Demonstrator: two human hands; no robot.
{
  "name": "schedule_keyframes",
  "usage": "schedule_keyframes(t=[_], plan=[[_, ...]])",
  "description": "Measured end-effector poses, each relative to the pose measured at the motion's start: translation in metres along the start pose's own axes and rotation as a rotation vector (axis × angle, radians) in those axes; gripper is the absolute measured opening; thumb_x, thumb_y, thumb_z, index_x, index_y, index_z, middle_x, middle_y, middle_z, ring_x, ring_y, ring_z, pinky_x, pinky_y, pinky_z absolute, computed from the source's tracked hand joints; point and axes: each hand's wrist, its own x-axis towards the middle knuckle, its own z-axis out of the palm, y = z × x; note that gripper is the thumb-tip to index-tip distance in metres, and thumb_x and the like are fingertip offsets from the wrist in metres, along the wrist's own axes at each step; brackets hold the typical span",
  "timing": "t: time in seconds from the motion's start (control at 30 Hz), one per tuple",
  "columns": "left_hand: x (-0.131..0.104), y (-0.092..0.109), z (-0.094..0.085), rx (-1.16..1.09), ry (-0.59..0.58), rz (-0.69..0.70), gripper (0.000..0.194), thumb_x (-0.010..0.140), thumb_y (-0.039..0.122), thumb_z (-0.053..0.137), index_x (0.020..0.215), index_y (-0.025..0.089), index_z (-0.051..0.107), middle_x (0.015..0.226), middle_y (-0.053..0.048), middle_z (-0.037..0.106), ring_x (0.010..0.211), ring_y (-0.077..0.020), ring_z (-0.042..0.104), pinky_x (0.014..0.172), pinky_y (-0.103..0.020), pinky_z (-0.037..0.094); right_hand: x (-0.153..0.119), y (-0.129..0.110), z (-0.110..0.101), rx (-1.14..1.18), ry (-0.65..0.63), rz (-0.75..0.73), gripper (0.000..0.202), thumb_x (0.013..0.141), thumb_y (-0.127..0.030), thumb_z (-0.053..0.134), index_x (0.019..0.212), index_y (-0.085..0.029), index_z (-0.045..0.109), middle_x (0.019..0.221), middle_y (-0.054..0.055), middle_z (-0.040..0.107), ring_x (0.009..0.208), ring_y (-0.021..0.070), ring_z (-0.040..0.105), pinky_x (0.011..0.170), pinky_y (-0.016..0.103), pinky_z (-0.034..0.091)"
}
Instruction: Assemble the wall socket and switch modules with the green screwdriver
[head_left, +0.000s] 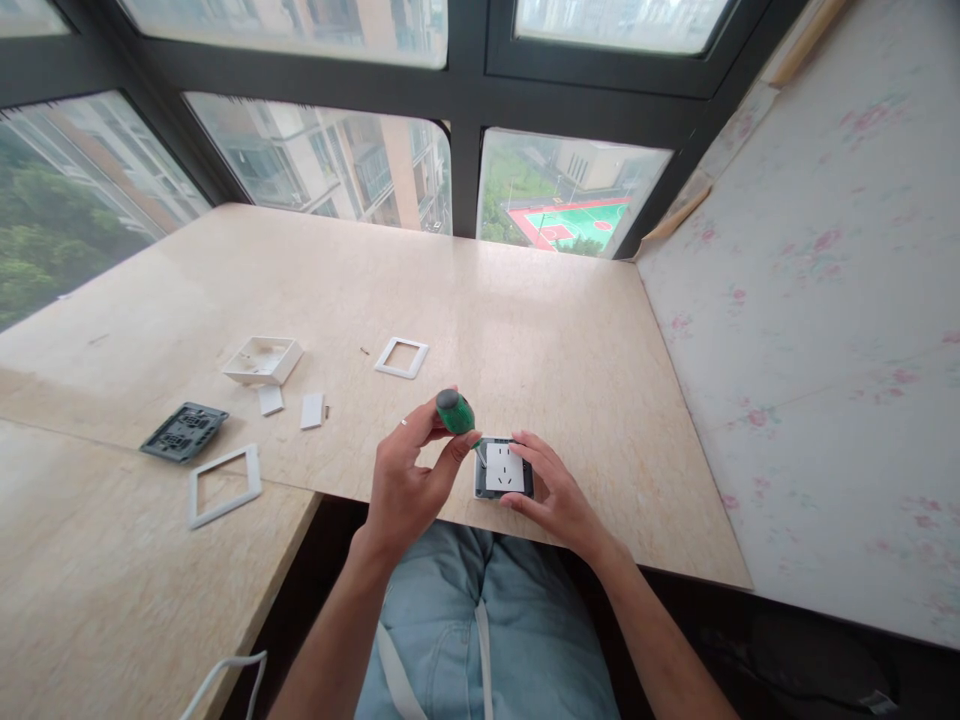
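Observation:
A green and grey screwdriver is in my left hand, its tip angled down to the left side of a wall socket. The socket has a white slotted face on a dark frame and lies near the front edge of the ledge. My right hand grips the socket from the right, fingers along its top and thumb at its lower edge. Whether a screw sits under the tip is too small to tell.
Left on the ledge lie a white box, a dark socket back, a white frame and two small white plates. Another white frame lies ahead. A white cable hangs lower left; windows stand behind.

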Motion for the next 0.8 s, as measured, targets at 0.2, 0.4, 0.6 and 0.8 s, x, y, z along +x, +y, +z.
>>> schedule_keyframes(t=[0.2, 0.4, 0.6, 0.8], plan=[[-0.0018, -0.0016, 0.0016, 0.003, -0.005, -0.001, 0.038, 0.089, 0.029, 0.072, 0.125, 0.016, 0.065, 0.103, -0.007, 0.076, 0.088, -0.0193, 0.076, 0.085, -0.034, 0.065, 0.0002, -0.0007, -0.0005, 0.007, -0.004, 0.002, 0.06, 0.086, -0.047, 0.072, 0.14, -0.026, 0.054, 0.151, 0.016, 0.05, 0.144, 0.0309, 0.043, 0.118, 0.055, 0.037], [-0.0042, -0.0023, 0.0026, -0.005, 0.0, 0.004, 0.038, 0.089, 0.029, 0.072, 0.124, 0.016, 0.065, 0.105, -0.008, 0.076, 0.09, -0.0195, 0.076, 0.086, -0.034, 0.065, 0.0, -0.0013, -0.0002, 0.001, -0.007, 0.003, 0.06, 0.087, -0.047, 0.071, 0.14, -0.026, 0.053, 0.151, 0.016, 0.049, 0.144, 0.0304, 0.042, 0.118, 0.055, 0.037], [-0.0034, -0.0003, 0.0012, 0.017, -0.043, 0.02, 0.04, 0.091, 0.027, 0.07, 0.129, 0.017, 0.062, 0.108, -0.009, 0.076, 0.092, -0.0199, 0.075, 0.088, -0.034, 0.064, -0.0001, -0.0009, 0.0001, 0.004, 0.002, -0.005, 0.061, 0.087, -0.046, 0.072, 0.141, -0.027, 0.053, 0.151, 0.015, 0.049, 0.144, 0.0317, 0.043, 0.117, 0.056, 0.037], [-0.0009, 0.0, -0.0013, 0.084, -0.151, 0.145, 0.057, 0.094, 0.021, 0.063, 0.147, 0.023, 0.045, 0.116, -0.01, 0.074, 0.102, -0.0213, 0.073, 0.094, -0.035, 0.06, 0.0002, -0.0014, -0.0004, 0.001, -0.002, -0.008, 0.06, 0.087, -0.045, 0.071, 0.142, -0.028, 0.053, 0.152, 0.014, 0.049, 0.144, 0.0317, 0.042, 0.117, 0.056, 0.037]])
